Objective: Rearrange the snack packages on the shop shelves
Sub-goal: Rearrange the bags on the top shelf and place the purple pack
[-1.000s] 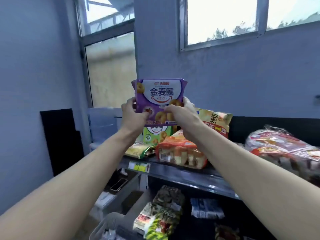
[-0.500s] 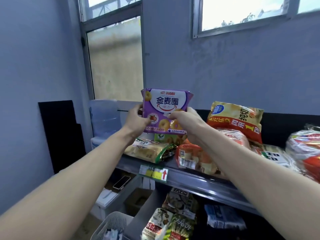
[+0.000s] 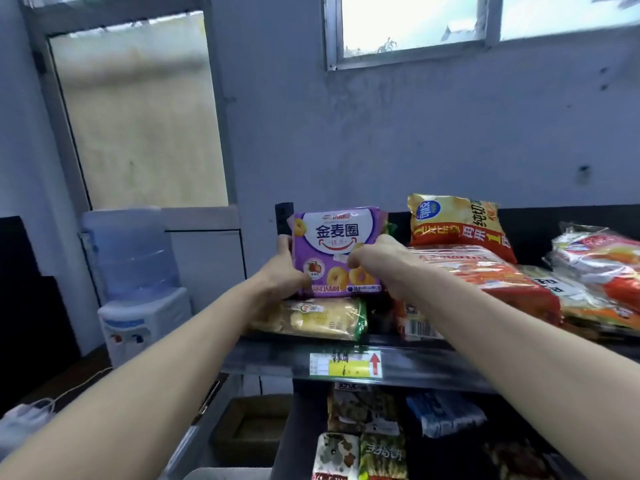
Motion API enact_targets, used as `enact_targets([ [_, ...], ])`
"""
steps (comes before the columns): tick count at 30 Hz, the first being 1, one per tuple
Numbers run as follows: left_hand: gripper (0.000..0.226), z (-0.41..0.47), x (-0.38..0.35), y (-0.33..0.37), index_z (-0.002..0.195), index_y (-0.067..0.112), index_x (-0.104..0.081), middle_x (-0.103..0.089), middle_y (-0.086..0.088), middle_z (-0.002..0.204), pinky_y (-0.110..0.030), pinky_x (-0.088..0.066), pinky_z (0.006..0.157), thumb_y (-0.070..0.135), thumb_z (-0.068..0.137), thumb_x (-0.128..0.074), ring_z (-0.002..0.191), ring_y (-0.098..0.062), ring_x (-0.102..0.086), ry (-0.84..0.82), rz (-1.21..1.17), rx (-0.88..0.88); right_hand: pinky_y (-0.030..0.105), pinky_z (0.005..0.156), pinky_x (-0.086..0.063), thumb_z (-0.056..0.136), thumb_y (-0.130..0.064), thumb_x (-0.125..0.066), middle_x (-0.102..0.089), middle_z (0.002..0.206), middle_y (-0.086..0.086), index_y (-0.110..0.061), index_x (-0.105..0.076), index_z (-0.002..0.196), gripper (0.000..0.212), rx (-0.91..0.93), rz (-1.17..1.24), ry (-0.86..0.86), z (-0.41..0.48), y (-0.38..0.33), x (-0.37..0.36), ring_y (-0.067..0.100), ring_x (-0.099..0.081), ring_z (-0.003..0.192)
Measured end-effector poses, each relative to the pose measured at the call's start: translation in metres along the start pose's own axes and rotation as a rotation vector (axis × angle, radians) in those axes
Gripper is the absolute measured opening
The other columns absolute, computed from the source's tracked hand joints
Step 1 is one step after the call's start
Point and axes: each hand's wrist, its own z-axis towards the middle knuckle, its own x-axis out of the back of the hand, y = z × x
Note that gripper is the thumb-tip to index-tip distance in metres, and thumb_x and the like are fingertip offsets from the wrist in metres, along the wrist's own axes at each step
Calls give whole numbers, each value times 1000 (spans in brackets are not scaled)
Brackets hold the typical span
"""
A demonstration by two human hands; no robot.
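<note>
Head, left hand, right hand, fingers gripping purple packet (upright), yellow pack beneath

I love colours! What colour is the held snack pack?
Purple pack, white label; head view shows it.

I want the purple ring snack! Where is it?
The purple pack is mid-picture in the head view, held upright by the left hand and right hand above a yellow-green pack on the shelf, left of the chip bag.
</note>
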Motion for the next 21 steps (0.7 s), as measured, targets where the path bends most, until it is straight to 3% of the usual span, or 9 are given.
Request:
enact_targets([
  [2,64,0,3,-4,131,19,-15,-54,-3,114,-29,-49,86,14,88,-63,101,-16,-58,-56,71,-41,44,93,-50,59,-19,-67,-56,121,12,-12,-49,119,64,-22,-33,52,-3,3,-6,30,-54,110],
  [5,73,-4,7,-7,140,19,-7,-53,0,110,-26,-44,86,23,90,-60,96,-14,-56,-116,185,-96,42,99,-45,77,-8,-65,-44,135,12,-17,-23,144,80,-91,-28,79,-8,6,-11,31,-46,122],
  [7,77,-9,10,-11,143,20,-3,-54,0,108,-27,-45,85,26,90,-58,93,-16,-58,-112,249,-131,46,106,-40,80,-4,-66,-32,147,11,-22,-6,150,94,-115,-22,75,-10,8,-16,32,-35,134],
  [9,78,-10,12,-15,144,21,-1,-59,-3,114,-30,-48,87,25,90,-57,92,-18,-59,-98,279,-154,49,110,-35,76,-4,-69,-23,153,11,-26,1,151,105,-120,-20,99,-13,8,-23,31,-26,140],
  [14,81,-6,13,-16,146,23,2,-58,-8,126,-39,-49,96,22,90,-57,105,-25,-62,-113,306,-149,51,110,-34,78,-4,-67,-12,156,11,-29,9,151,108,-153,-34,154,-20,5,-31,33,-22,142],
  [18,80,-4,12,-16,146,24,1,-57,-7,128,-33,-48,93,25,91,-57,108,-25,-61,-129,339,-137,49,113,-31,85,-10,-62,-1,160,7,-26,17,149,103,-148,-132,164,-23,9,-29,30,-16,145],
  [21,79,-4,11,-16,145,24,-3,-56,-5,129,-31,-47,88,28,90,-60,109,-23,-61,-126,359,-130,41,116,-20,92,-12,-54,7,160,8,-15,18,149,92,-85,-273,143,-30,12,-27,27,-4,147],
])
